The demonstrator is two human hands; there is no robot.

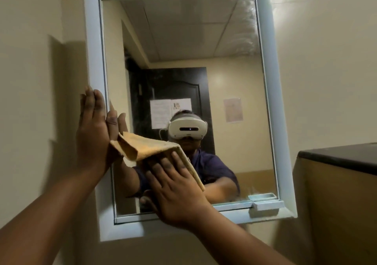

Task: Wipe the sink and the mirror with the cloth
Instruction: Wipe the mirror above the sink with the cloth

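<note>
Against the lower left of the mirror glass, the right hand lies flat with fingers straight and spread, pressing a folded tan cloth onto the pane. Nothing is pinched here — the grip is an open palm, and the cloth looks held by pressure alone, which I judge suits wiping: a flat hand spreads force over the fold and lets it slide.

Up and to the left of that grip, the left hand stands edge-on, fingers straight and together, its palm against the pale blue mirror frame at the glass's left border. It holds nothing; it probably steadies the person, or the frame, while the other hand pushes.

From under the right fingertips the cloth runs up-left toward the left hand, so its long axis is a slant from lower right to upper left. The lower-right part sits pinned beneath the fingers; the upper-left end lifts slightly off the glass, a loose flap near the left palm. Whether it touches that palm I cannot tell.

Down and right of the grip, a small pale tray sits on the frame's lower ledge. Farther right stands a dark-topped bench. No sink is in view, so that half of the task cannot be judged.
</note>
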